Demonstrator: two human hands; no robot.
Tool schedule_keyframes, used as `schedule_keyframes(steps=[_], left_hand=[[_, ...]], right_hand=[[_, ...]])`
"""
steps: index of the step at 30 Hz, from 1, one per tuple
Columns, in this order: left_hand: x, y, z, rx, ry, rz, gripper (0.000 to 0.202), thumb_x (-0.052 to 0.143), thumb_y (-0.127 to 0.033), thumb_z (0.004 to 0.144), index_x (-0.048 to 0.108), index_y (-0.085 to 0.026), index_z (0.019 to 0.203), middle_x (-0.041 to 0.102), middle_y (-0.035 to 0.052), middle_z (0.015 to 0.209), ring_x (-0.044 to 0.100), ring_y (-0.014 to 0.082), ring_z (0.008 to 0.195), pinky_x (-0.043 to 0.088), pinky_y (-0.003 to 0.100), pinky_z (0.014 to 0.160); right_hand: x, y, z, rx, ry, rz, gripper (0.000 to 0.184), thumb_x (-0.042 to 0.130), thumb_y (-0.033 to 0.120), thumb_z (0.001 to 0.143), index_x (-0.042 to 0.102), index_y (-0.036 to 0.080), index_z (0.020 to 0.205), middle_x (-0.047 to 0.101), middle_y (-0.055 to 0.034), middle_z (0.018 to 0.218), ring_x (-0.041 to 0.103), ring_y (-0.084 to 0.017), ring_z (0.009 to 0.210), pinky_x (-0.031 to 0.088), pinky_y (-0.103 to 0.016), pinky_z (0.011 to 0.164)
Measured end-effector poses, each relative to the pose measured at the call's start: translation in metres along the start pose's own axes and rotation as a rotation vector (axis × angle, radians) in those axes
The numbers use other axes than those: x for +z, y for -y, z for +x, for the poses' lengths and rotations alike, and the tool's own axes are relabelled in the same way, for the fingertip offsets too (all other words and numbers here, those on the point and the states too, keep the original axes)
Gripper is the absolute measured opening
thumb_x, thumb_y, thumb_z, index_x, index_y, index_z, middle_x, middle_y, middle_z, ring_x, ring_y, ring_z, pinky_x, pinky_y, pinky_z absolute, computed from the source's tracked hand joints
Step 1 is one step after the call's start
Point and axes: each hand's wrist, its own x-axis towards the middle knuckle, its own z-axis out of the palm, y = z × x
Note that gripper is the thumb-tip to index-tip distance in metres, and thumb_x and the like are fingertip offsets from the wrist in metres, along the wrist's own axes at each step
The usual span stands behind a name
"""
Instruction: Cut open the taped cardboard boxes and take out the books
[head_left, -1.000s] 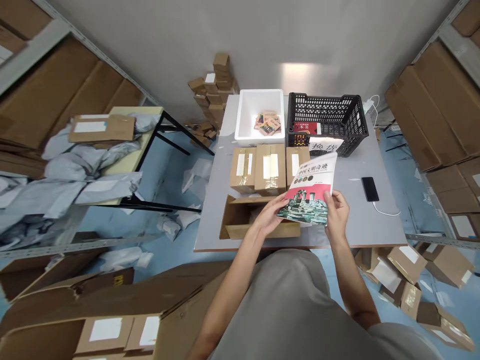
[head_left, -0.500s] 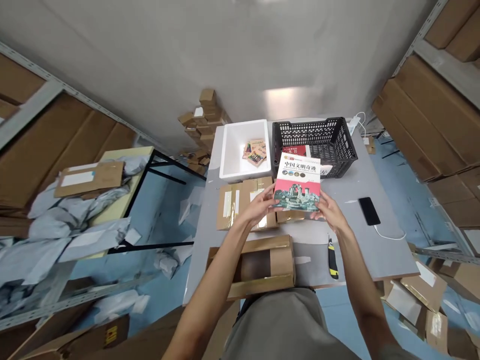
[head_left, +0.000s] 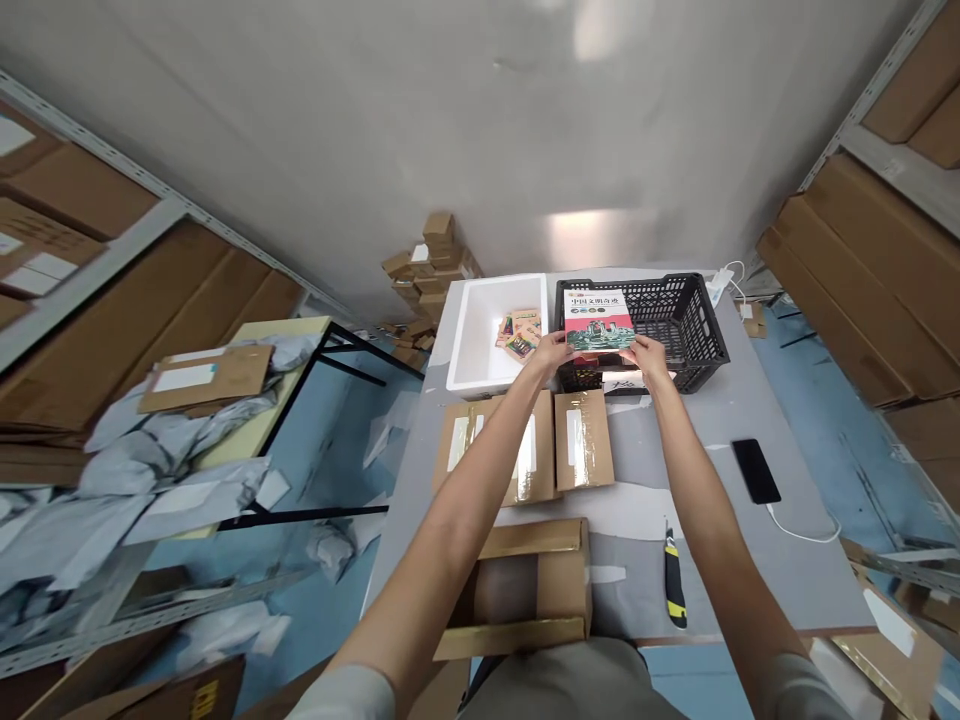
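A book (head_left: 598, 318) with a white, red and green cover and Chinese lettering is held flat between both my hands over the left part of a black plastic crate (head_left: 697, 335). My left hand (head_left: 553, 352) grips its lower left corner, and my right hand (head_left: 646, 355) grips the lower right one. Just below the book, part of a red item shows inside the crate; the book hides most of it. Left of the crate stands a white foam box (head_left: 474, 325) with several small colourful packs (head_left: 519, 333) in it.
Taped cardboard boxes (head_left: 583, 440) stand in front of the foam box. Nearer me lies an open carton (head_left: 517, 590). A black and yellow utility knife (head_left: 674, 580) and a phone (head_left: 756, 470) on a white cable are at the right. Parcels (head_left: 206, 378) cover a side table.
Both my hands have moved forward with the book, from the near side of the crate to above its left part. My view has shifted slightly.
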Motion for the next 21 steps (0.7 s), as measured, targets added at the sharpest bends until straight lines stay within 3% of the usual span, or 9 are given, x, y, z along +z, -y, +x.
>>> schedule_keyframes(steps=[3, 5, 7, 9, 12, 16, 19, 21], left_hand=[[-0.014, 0.002, -0.003, 0.034, -0.128, 0.065, 0.051, 0.085, -0.001, 0.072, 0.079, -0.007, 0.122, 0.083, 0.0195, 0.117, 0.077, 0.0355, 0.127, 0.058, 0.05, 0.119], [-0.036, 0.006, -0.019, 0.073, -0.203, 0.097, 0.054, 0.083, -0.005, 0.075, 0.079, -0.009, 0.129, 0.081, 0.022, 0.132, 0.072, 0.0357, 0.139, 0.055, 0.049, 0.122], [-0.071, 0.016, -0.048, 0.123, -0.247, 0.127, 0.052, 0.083, -0.012, 0.079, 0.08, -0.012, 0.13, 0.08, 0.0213, 0.138, 0.071, 0.0342, 0.141, 0.055, 0.047, 0.122], [-0.117, 0.033, -0.087, 0.214, -0.282, 0.209, 0.05, 0.084, -0.025, 0.082, 0.081, -0.013, 0.13, 0.083, 0.0189, 0.131, 0.076, 0.0333, 0.13, 0.058, 0.047, 0.118], [-0.196, 0.069, -0.154, 0.186, -0.41, 0.301, 0.053, 0.089, -0.045, 0.08, 0.084, -0.015, 0.124, 0.085, 0.0144, 0.116, 0.078, 0.0336, 0.12, 0.059, 0.048, 0.116], [-0.29, 0.127, -0.239, -0.062, -0.543, 0.232, 0.047, 0.088, -0.055, 0.083, 0.079, -0.016, 0.108, 0.082, 0.01, 0.099, 0.08, 0.0328, 0.117, 0.06, 0.045, 0.115], [-0.328, 0.17, -0.29, -0.271, -0.544, 0.159, 0.039, 0.083, -0.055, 0.09, 0.074, -0.018, 0.1, 0.08, 0.0124, 0.094, 0.081, 0.0325, 0.118, 0.06, 0.043, 0.117], [-0.334, 0.193, -0.315, -0.369, -0.423, 0.206, 0.045, 0.078, -0.064, 0.093, 0.075, -0.019, 0.1, 0.082, 0.0146, 0.093, 0.082, 0.0352, 0.117, 0.063, 0.046, 0.111]], right_hand=[[0.004, -0.011, 0.003, 0.003, -0.021, -0.043, 0.037, 0.082, 0.036, 0.082, 0.082, 0.016, 0.113, 0.08, -0.0047, 0.098, 0.081, -0.024, 0.096, 0.069, -0.045, 0.1], [0.0, -0.018, -0.003, 0.011, -0.048, -0.072, 0.043, 0.081, 0.038, 0.081, 0.082, 0.015, 0.118, 0.083, -0.0102, 0.111, 0.082, -0.028, 0.102, 0.066, -0.049, 0.104], [-0.009, -0.028, -0.02, 0.009, -0.064, -0.092, 0.047, 0.078, 0.043, 0.083, 0.081, 0.015, 0.121, 0.083, -0.0157, 0.122, 0.081, -0.031, 0.106, 0.064, -0.052, 0.108], [-0.022, -0.043, -0.053, -0.01, -0.046, -0.093, 0.05, 0.076, 0.05, 0.084, 0.081, 0.016, 0.12, 0.082, -0.0182, 0.128, 0.081, -0.031, 0.107, 0.064, -0.053, 0.108], [-0.047, -0.076, -0.133, 0.014, 0.053, -0.059, 0.058, 0.079, 0.068, 0.08, 0.081, 0.021, 0.115, 0.084, -0.015, 0.122, 0.078, -0.03, 0.103, 0.064, -0.052, 0.103], [-0.086, -0.128, -0.271, 0.306, 0.28, -0.068, 0.068, 0.088, 0.085, 0.07, 0.084, 0.025, 0.104, 0.084, -0.0137, 0.112, 0.079, -0.034, 0.104, 0.064, -0.055, 0.102], [-0.109, -0.158, -0.359, 0.524, 0.34, -0.06, 0.081, 0.089, 0.094, 0.063, 0.086, 0.03, 0.112, 0.084, -0.0144, 0.125, 0.079, -0.041, 0.121, 0.061, -0.063, 0.111], [-0.114, -0.168, -0.397, 0.594, 0.339, -0.054, 0.087, 0.089, 0.097, 0.06, 0.087, 0.033, 0.119, 0.083, -0.0133, 0.133, 0.077, -0.044, 0.13, 0.059, -0.065, 0.116]])
